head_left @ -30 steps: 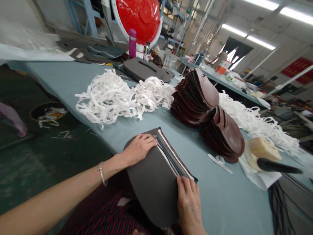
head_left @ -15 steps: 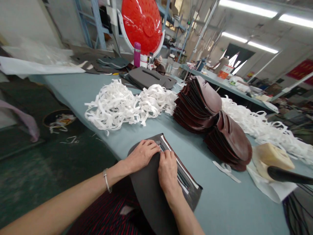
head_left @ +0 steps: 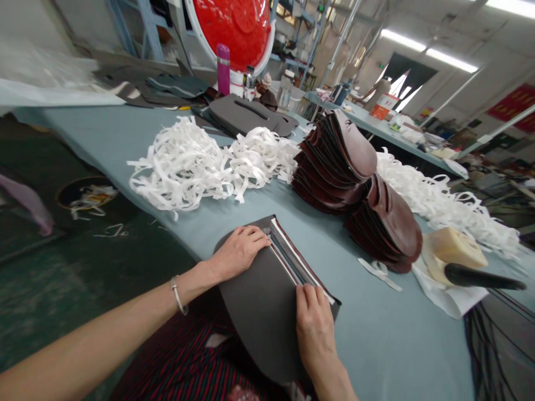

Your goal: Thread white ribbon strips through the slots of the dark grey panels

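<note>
At the table [head_left: 401, 340], right hand [head_left: 315, 320] shifted along panel [head_left: 259, 312].

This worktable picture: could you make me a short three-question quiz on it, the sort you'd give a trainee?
1. Multiple choice: what are the left hand and right hand both touching?
A. The dark grey piece
B. The white strips
C. The brown stack

2. True or false: the bracelet is on the person's left wrist.

3. In one word, what colour is the big round disc with the white rim, at the top of the picture?

Key: 1. A; 2. True; 3. Red.
</note>
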Demonstrator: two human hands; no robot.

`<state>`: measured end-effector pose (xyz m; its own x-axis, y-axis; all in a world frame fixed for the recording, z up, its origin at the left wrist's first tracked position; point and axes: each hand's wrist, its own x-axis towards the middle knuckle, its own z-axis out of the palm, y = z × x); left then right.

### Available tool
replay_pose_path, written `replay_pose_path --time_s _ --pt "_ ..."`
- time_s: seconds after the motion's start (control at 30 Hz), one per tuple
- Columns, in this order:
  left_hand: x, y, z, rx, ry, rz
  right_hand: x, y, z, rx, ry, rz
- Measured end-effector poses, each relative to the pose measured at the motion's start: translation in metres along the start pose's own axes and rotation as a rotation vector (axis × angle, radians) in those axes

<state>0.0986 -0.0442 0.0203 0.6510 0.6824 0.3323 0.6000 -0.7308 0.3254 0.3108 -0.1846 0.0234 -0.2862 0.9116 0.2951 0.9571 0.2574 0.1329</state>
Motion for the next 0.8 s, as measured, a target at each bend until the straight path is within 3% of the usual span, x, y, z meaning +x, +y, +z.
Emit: replay_pose_path --time_s 0.2,0.33,0.5,0.6,0.7,0.8 --pt "-0.001 -0.002 0.006 0.015 0.004 0.008 -0.031 0.010 -0.019 0.041 -0.055 0.047" --pt "-0.001 -0.004 0.010 0.019 -0.014 0.026 -0.042 0.013 -0.019 0.169 -0.074 0.127" --pt "0.000 -0.010 0.014 0.017 -0.013 0.040 -0.052 0.018 -0.006 0.501 0.175 0.292" --pt "0.001 -0.010 0.015 0.054 -0.013 0.059 -0.056 0.021 0.000 0.625 0.250 0.349" --pt "0.001 0.006 0.015 0.078 0.027 0.055 -0.058 0.021 0.001 0.666 0.234 0.374" --pt "0.000 0.043 0.017 0.025 0.033 0.075 -0.059 0.021 0.001 0.680 0.204 0.401"
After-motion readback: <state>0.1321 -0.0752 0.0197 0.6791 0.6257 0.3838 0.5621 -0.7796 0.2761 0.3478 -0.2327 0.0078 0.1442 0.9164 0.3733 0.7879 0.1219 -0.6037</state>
